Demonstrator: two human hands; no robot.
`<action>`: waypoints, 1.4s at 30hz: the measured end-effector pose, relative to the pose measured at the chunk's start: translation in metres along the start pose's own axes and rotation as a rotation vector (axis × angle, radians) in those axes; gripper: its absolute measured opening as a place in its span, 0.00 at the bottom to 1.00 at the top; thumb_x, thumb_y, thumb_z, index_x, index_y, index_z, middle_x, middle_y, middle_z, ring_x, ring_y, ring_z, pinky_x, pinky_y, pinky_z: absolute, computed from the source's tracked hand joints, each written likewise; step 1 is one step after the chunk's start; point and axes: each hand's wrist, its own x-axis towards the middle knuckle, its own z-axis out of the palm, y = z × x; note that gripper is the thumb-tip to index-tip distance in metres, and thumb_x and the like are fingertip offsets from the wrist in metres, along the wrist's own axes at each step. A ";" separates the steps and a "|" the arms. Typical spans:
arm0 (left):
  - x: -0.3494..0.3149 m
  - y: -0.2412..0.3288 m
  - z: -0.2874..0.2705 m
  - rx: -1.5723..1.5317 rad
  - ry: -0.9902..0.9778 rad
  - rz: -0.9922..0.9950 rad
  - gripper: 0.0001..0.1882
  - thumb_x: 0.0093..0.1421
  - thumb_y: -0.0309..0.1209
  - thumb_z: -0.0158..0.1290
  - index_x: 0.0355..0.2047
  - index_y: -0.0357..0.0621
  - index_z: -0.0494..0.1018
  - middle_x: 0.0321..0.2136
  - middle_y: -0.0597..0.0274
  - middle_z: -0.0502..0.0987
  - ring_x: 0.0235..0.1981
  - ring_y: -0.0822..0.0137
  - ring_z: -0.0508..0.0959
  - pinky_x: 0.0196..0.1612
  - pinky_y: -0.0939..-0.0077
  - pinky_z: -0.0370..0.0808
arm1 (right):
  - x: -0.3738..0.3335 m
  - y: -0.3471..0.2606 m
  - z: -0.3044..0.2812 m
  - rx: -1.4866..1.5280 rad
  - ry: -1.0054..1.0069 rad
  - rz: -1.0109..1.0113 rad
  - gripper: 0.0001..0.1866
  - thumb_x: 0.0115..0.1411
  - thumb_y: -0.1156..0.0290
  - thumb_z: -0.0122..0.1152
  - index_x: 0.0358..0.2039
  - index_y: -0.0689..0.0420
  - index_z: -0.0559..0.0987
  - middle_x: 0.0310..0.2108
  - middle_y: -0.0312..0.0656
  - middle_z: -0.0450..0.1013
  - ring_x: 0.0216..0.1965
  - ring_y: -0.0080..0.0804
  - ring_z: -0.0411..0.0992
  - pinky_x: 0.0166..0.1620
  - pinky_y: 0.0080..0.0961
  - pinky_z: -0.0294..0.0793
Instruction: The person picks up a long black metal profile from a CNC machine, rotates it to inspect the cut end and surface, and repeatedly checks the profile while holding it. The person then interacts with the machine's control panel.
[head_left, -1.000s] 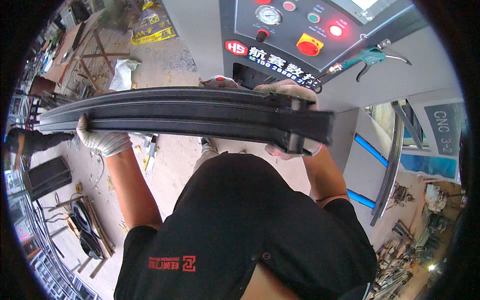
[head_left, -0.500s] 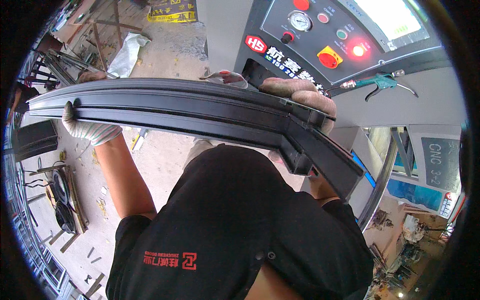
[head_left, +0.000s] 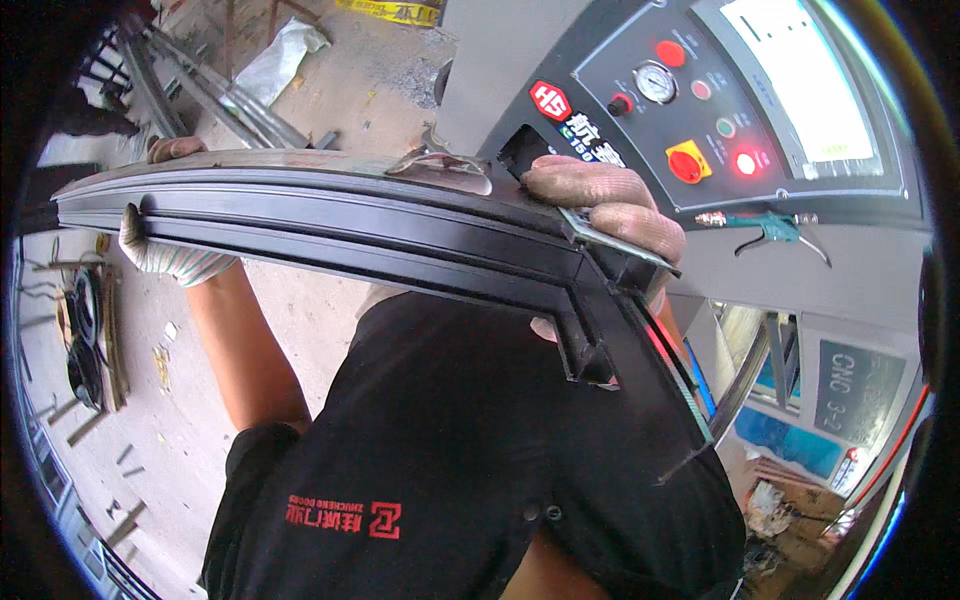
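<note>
A long black metal frame profile (head_left: 370, 230) with grooves along it is held up across my front, slightly bowed by the lens. At its right end, a short black leg (head_left: 640, 365) joins it at a corner and points down toward my body. My left hand (head_left: 178, 258), in a pale striped glove, is closed round the profile near its far left end, thumb on the near face and fingers behind. At the corner my right hand (head_left: 620, 205), in a soiled glove, wraps over the top edge. Part of its grip is hidden behind the profile.
Beyond my right hand stands a grey machine with a control panel (head_left: 735, 130), a gauge and a lit red lamp. A teal air gun (head_left: 778, 228) hangs below it. Metal lengths (head_left: 225, 105) and a white sack (head_left: 280, 65) lie far left; a black coil (head_left: 88, 340) lies nearer.
The corner end has tipped, so its short leg now points more steeply down toward me. Both hands keep their grip. The surroundings have shifted in view, with the panel further right.
</note>
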 end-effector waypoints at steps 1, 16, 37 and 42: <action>-0.003 0.003 -0.003 -0.135 0.024 -0.035 0.37 0.47 0.49 0.58 0.47 0.29 0.67 0.43 0.51 0.71 0.49 0.55 0.69 0.57 0.63 0.68 | 0.002 0.002 0.003 0.014 -0.016 0.004 0.41 0.43 0.60 0.86 0.54 0.63 0.73 0.49 0.63 0.76 0.49 0.56 0.77 0.55 0.55 0.77; -0.043 0.031 -0.046 -0.129 0.218 0.145 0.44 0.42 0.50 0.60 0.53 0.28 0.67 0.43 0.51 0.72 0.49 0.55 0.69 0.55 0.63 0.72 | 0.024 0.027 0.034 0.147 -0.123 0.116 0.32 0.41 0.64 0.86 0.43 0.64 0.79 0.48 0.60 0.78 0.51 0.55 0.77 0.58 0.54 0.75; -0.046 0.015 -0.073 -0.041 0.489 0.150 0.39 0.45 0.45 0.58 0.50 0.24 0.70 0.47 0.38 0.75 0.51 0.43 0.72 0.59 0.45 0.68 | 0.024 0.058 0.011 0.395 -0.229 0.350 0.43 0.47 0.70 0.83 0.61 0.58 0.69 0.56 0.60 0.72 0.58 0.51 0.74 0.59 0.48 0.78; -0.039 0.008 -0.078 -0.040 0.579 0.170 0.39 0.45 0.45 0.58 0.50 0.22 0.70 0.47 0.36 0.75 0.51 0.41 0.73 0.59 0.43 0.68 | 0.014 0.067 -0.001 0.473 -0.193 0.336 0.36 0.62 0.55 0.70 0.65 0.58 0.68 0.55 0.65 0.71 0.59 0.61 0.72 0.60 0.56 0.76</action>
